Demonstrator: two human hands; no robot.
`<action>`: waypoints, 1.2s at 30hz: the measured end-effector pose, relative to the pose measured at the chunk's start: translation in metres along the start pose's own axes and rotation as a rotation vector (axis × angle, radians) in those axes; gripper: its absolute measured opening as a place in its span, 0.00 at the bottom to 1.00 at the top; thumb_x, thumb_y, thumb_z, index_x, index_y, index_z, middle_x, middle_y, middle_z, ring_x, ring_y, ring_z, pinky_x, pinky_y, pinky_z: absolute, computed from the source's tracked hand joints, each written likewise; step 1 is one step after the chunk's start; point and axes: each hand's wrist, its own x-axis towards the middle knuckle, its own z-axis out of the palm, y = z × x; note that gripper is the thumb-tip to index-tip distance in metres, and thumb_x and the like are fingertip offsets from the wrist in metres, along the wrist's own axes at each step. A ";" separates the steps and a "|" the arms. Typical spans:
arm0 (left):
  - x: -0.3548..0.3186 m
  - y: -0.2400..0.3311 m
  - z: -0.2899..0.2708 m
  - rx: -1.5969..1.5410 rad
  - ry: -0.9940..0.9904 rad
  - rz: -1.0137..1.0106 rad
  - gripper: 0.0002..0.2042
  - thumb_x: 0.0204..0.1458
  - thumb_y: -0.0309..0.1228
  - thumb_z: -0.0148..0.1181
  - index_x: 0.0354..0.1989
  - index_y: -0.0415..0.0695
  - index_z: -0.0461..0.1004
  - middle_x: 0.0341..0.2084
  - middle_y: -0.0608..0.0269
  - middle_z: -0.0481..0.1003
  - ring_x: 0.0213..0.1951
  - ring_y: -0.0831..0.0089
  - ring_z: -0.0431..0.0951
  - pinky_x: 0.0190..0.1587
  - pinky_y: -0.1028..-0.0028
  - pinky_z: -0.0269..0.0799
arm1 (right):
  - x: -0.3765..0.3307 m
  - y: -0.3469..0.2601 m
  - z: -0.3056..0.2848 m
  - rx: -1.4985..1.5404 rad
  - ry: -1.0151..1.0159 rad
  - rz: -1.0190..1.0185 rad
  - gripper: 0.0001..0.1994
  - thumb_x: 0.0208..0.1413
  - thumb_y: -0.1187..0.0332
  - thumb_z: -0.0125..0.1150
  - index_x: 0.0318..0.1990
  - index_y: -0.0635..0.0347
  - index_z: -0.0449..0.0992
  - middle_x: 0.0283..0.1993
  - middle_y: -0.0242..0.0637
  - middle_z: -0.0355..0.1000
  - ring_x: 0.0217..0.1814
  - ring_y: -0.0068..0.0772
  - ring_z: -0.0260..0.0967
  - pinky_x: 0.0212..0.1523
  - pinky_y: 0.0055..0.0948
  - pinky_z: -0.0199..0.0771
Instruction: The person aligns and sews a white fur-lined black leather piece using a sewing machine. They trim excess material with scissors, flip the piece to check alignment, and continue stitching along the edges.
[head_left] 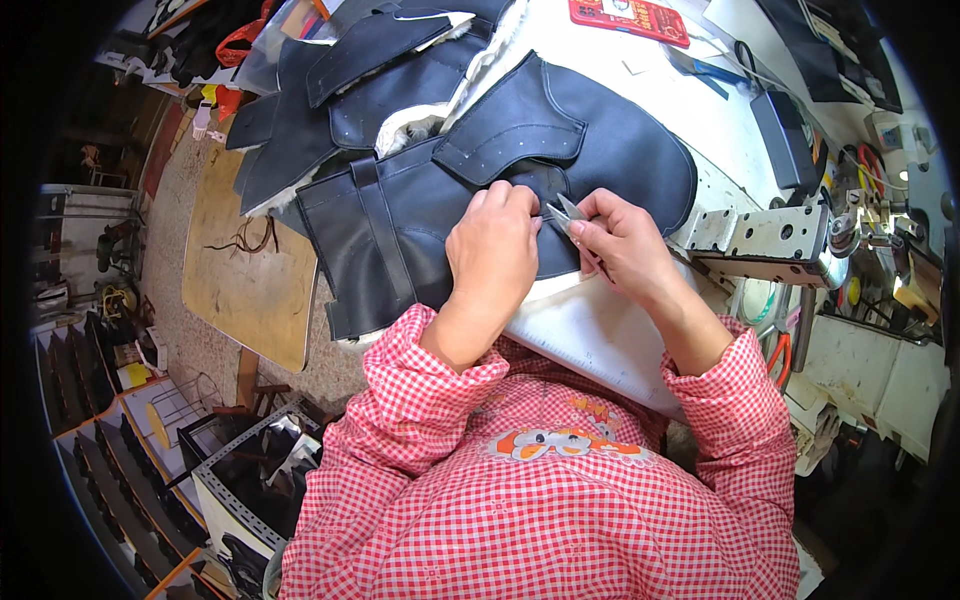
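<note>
Black leather panels (350,100) lie heaped at the far left of the white worktop (600,340), their pale fleece lining showing at the edges. Nearer the person, one large black leather piece (400,230) with a stitched strap and a shaped patch lies flat, spread from the left edge of the worktop to its middle. The left hand (492,250) comes up from a red-checked sleeve, wrist bent, palm down on this piece, fingers curled and pressing the leather by the patch's lower edge. Just beside it, touching fingertips, the right hand (620,240) angles in from the right, its grip pinched around small metal thread snips (567,212), whose blades point left toward the seam. Further right stands a grey sewing machine head (770,240), and a red flat packet (630,18) lies at the far edge.
</note>
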 end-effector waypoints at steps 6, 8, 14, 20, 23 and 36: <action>0.005 0.000 0.009 0.085 -0.004 0.039 0.04 0.50 0.27 0.60 0.29 0.41 0.71 0.28 0.57 0.71 0.36 0.57 0.74 0.36 0.61 0.70 | -0.002 -0.003 -0.002 0.090 0.006 0.046 0.04 0.61 0.72 0.54 0.35 0.62 0.69 0.17 0.29 0.67 0.13 0.16 0.59 0.12 0.20 0.52; 0.006 0.003 0.007 0.067 0.045 0.041 0.04 0.52 0.27 0.58 0.30 0.40 0.71 0.27 0.58 0.71 0.35 0.61 0.74 0.35 0.63 0.70 | -0.002 -0.003 -0.002 0.090 0.017 0.048 0.04 0.61 0.72 0.54 0.35 0.62 0.69 0.17 0.28 0.66 0.13 0.16 0.58 0.12 0.20 0.52; -0.030 0.005 -0.050 -0.929 -1.095 0.092 0.09 0.57 0.33 0.55 0.28 0.42 0.71 0.24 0.59 0.71 0.28 0.69 0.73 0.34 0.69 0.69 | 0.000 0.002 -0.007 0.075 -0.021 0.041 0.05 0.62 0.70 0.54 0.37 0.60 0.70 0.19 0.27 0.67 0.15 0.14 0.59 0.13 0.16 0.52; -0.031 0.004 -0.044 -0.167 -0.208 0.153 0.08 0.46 0.26 0.64 0.35 0.41 0.75 0.30 0.56 0.73 0.35 0.58 0.76 0.38 0.65 0.71 | -0.001 -0.001 -0.004 -0.048 -0.056 0.016 0.06 0.59 0.71 0.57 0.33 0.64 0.70 0.18 0.28 0.66 0.18 0.16 0.62 0.18 0.20 0.60; -0.013 -0.005 -0.024 -0.225 -0.082 0.020 0.08 0.46 0.24 0.63 0.35 0.41 0.75 0.30 0.57 0.73 0.35 0.59 0.76 0.37 0.64 0.71 | -0.003 -0.008 -0.003 -0.068 -0.057 0.053 0.06 0.57 0.72 0.58 0.31 0.66 0.71 0.19 0.29 0.66 0.19 0.18 0.64 0.20 0.22 0.63; -0.003 -0.008 -0.005 -0.102 -0.024 -0.012 0.09 0.44 0.23 0.64 0.35 0.41 0.75 0.30 0.60 0.74 0.36 0.61 0.77 0.37 0.66 0.71 | 0.002 -0.011 0.000 -0.003 -0.044 0.097 0.07 0.59 0.71 0.57 0.32 0.65 0.69 0.17 0.30 0.66 0.17 0.18 0.63 0.17 0.21 0.60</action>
